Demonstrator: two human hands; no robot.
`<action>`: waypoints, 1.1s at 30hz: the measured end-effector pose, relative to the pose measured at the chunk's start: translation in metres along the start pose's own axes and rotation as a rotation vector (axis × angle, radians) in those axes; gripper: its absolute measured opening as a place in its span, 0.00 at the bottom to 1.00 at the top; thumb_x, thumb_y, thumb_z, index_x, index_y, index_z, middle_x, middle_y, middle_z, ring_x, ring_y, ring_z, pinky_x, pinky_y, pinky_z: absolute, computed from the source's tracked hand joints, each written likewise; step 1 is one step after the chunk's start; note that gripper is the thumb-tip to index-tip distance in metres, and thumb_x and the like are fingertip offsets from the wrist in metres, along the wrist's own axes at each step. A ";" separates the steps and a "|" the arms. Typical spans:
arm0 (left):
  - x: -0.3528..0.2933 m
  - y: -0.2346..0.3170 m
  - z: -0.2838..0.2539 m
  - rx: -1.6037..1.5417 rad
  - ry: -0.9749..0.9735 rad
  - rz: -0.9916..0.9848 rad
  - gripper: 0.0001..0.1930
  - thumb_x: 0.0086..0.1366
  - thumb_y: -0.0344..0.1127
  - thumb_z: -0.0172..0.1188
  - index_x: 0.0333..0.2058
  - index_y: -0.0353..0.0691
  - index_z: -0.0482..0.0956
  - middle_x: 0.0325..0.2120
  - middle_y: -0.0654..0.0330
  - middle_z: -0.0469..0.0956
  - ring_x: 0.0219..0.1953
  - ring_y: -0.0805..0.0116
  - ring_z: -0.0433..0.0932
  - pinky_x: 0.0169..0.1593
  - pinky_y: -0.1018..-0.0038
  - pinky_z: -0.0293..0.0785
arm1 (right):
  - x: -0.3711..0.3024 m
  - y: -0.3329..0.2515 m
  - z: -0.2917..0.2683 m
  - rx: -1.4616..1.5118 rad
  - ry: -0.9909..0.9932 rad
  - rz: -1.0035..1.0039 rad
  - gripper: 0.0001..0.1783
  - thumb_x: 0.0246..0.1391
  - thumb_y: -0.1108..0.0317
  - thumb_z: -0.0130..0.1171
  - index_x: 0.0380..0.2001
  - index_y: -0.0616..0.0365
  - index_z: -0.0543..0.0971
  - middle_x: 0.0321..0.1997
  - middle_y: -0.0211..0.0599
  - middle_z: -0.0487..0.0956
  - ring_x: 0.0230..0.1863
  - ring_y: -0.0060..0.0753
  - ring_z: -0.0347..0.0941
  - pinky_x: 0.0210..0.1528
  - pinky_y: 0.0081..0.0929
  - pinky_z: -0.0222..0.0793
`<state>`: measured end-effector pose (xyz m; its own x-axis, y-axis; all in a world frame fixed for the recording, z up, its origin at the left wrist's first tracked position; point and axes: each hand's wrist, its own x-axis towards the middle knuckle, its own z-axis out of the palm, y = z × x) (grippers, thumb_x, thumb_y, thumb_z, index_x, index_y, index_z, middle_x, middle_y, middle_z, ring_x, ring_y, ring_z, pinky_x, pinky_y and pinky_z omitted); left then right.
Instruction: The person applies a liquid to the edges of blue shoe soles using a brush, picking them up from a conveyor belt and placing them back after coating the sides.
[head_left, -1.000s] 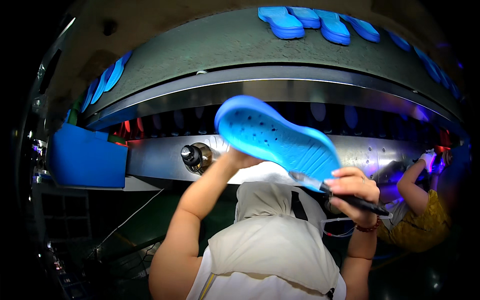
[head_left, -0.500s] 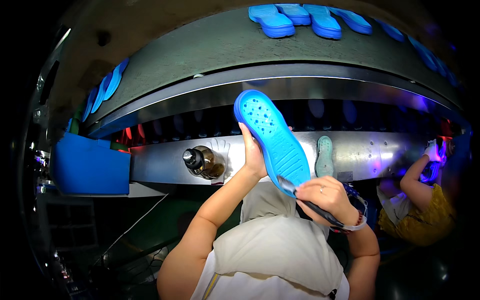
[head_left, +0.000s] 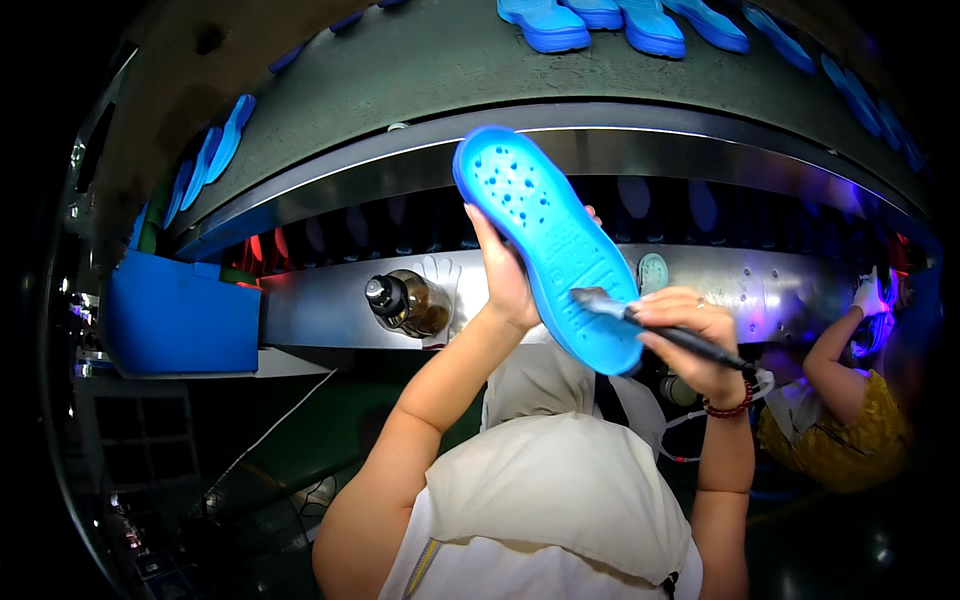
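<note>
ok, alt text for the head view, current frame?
A person's left hand holds a blue shoe sole while the right hand holds a black-handled brush at its ridged lower half. A brown bottle stands on the metal ledge; more blue soles lie on a green belt.

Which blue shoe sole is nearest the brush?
The shoe sole in the left hand, under the brush; the soles on the green belt lie farther off.

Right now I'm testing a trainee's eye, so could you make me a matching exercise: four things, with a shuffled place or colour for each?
1. Bottle
2. Brush
3. Held sole
4. Bracelet

A. In the left hand
B. Dark red
C. In the right hand
D. Left of both hands

Pairs: 1-D, 2-C, 3-A, 4-B
</note>
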<state>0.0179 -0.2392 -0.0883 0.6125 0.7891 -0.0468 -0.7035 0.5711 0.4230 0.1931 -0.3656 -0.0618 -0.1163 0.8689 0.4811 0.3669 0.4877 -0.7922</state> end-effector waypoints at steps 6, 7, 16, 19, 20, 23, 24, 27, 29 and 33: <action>0.002 0.020 -0.001 0.079 -0.120 -0.003 0.50 0.49 0.78 0.21 0.57 0.40 0.55 0.48 0.43 0.66 0.50 0.48 0.67 0.53 0.53 0.63 | -0.016 0.006 -0.006 0.387 -0.151 0.064 0.11 0.37 0.78 0.64 0.29 0.62 0.80 0.34 0.38 0.80 0.40 0.34 0.74 0.46 0.29 0.68; 0.004 0.021 0.002 0.085 -0.121 -0.009 0.50 0.49 0.78 0.21 0.57 0.39 0.55 0.48 0.43 0.66 0.50 0.48 0.67 0.53 0.53 0.64 | -0.017 0.008 -0.008 0.333 -0.014 0.182 0.13 0.36 0.78 0.65 0.31 0.61 0.80 0.34 0.38 0.80 0.41 0.34 0.74 0.46 0.29 0.68; 0.018 0.030 0.032 0.078 -0.216 -0.056 0.46 0.53 0.74 0.29 0.55 0.35 0.57 0.48 0.42 0.67 0.49 0.49 0.68 0.52 0.55 0.65 | -0.022 0.025 -0.004 0.606 0.033 0.216 0.10 0.41 0.82 0.58 0.31 0.64 0.76 0.37 0.44 0.77 0.46 0.38 0.71 0.52 0.35 0.64; 0.015 0.025 0.034 -0.065 -0.069 -0.098 0.39 0.60 0.66 0.29 0.55 0.35 0.58 0.47 0.46 0.68 0.49 0.54 0.69 0.50 0.58 0.68 | -0.019 0.017 0.015 0.889 0.232 0.262 0.10 0.44 0.81 0.57 0.33 0.65 0.74 0.37 0.47 0.77 0.46 0.38 0.71 0.52 0.33 0.65; 0.002 0.013 0.038 0.014 -0.078 -0.011 0.35 0.63 0.60 0.30 0.57 0.35 0.55 0.49 0.48 0.67 0.52 0.54 0.67 0.52 0.59 0.66 | -0.014 0.005 0.020 1.028 0.304 0.335 0.09 0.46 0.80 0.55 0.34 0.66 0.73 0.38 0.48 0.76 0.47 0.36 0.71 0.51 0.30 0.66; -0.022 -0.019 0.033 -0.033 -0.280 0.049 0.32 0.64 0.54 0.38 0.56 0.32 0.56 0.50 0.48 0.66 0.51 0.56 0.69 0.52 0.63 0.67 | -0.017 0.002 0.036 0.906 0.363 0.370 0.09 0.47 0.80 0.55 0.34 0.67 0.73 0.40 0.49 0.76 0.46 0.34 0.72 0.49 0.28 0.68; -0.019 -0.017 0.026 -0.018 -0.262 0.026 0.31 0.63 0.52 0.39 0.55 0.31 0.57 0.49 0.48 0.67 0.49 0.57 0.70 0.52 0.63 0.68 | -0.018 -0.001 0.038 0.636 0.312 0.282 0.10 0.46 0.80 0.56 0.35 0.68 0.73 0.40 0.48 0.76 0.44 0.33 0.73 0.48 0.27 0.68; -0.009 -0.011 0.009 -0.051 -0.141 -0.035 0.27 0.63 0.48 0.41 0.52 0.32 0.63 0.45 0.49 0.72 0.44 0.59 0.75 0.49 0.64 0.71 | -0.020 -0.005 0.034 0.358 0.127 0.097 0.10 0.43 0.80 0.58 0.32 0.67 0.75 0.38 0.47 0.77 0.42 0.33 0.74 0.46 0.26 0.68; -0.007 -0.009 0.017 -0.050 -0.139 -0.018 0.27 0.63 0.48 0.41 0.52 0.32 0.63 0.45 0.49 0.72 0.44 0.58 0.74 0.49 0.63 0.70 | -0.017 -0.004 0.027 0.464 0.270 0.287 0.11 0.40 0.81 0.59 0.33 0.67 0.76 0.37 0.48 0.77 0.38 0.35 0.75 0.44 0.26 0.69; 0.001 -0.010 0.012 -0.197 -0.231 -0.044 0.26 0.62 0.49 0.41 0.51 0.33 0.64 0.46 0.48 0.71 0.45 0.57 0.74 0.50 0.62 0.69 | 0.000 -0.009 0.026 0.226 0.083 0.002 0.12 0.37 0.82 0.60 0.31 0.67 0.77 0.34 0.47 0.78 0.37 0.38 0.77 0.42 0.28 0.71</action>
<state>0.0293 -0.2468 -0.0815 0.6940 0.7031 0.1551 -0.7168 0.6545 0.2403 0.1658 -0.3678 -0.0646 -0.0364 0.8647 0.5009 0.1505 0.5003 -0.8527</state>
